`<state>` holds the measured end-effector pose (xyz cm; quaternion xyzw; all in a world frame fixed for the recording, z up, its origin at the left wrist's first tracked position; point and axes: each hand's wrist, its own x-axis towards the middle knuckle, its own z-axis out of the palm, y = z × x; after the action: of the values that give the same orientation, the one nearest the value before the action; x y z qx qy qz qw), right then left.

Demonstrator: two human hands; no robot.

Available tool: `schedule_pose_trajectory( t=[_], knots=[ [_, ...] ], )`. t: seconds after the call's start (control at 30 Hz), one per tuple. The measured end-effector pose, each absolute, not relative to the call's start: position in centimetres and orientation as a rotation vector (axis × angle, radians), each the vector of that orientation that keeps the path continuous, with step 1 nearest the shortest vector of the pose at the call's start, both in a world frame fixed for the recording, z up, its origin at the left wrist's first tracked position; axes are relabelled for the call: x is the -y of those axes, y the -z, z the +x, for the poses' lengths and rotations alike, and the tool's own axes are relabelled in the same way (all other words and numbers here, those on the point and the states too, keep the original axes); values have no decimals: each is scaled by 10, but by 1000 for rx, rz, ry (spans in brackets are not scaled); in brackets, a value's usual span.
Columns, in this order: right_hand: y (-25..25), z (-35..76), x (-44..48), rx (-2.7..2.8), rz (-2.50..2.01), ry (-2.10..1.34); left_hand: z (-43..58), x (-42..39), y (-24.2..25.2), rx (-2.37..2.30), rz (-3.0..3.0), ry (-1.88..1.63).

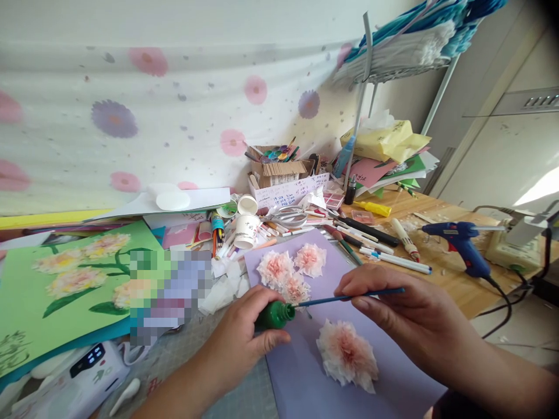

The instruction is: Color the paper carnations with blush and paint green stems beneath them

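My left hand [244,337] is wrapped round a small green paint bottle [275,315], tipped on its side over a sheet of lilac paper [305,372]. My right hand [393,308] pinches a thin blue paintbrush [345,299], whose tip sits at the bottle's mouth. On the lilac sheet lie pink tissue-paper flowers: a cluster of three [290,270] at the far end and a larger one [347,355] just below my right hand.
A green card with painted tissue flowers [65,279] lies at the left. Behind are paper cups [247,224], scissors [286,218], pens and markers [384,250], a cardboard box of supplies [277,169], and a blue glue gun [463,241] with its cord at the right. A white device [82,372] sits near left.
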<state>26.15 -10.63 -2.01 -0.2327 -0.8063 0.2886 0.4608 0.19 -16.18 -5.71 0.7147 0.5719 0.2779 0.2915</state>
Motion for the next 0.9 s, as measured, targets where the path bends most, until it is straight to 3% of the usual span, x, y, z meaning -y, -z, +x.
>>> schedule_pose_trajectory(
  t=[0.9],
  knots=[
    [12, 265, 105, 2134, -719, -661, 4, 163, 55, -1537, 1942, -737]
  ],
)
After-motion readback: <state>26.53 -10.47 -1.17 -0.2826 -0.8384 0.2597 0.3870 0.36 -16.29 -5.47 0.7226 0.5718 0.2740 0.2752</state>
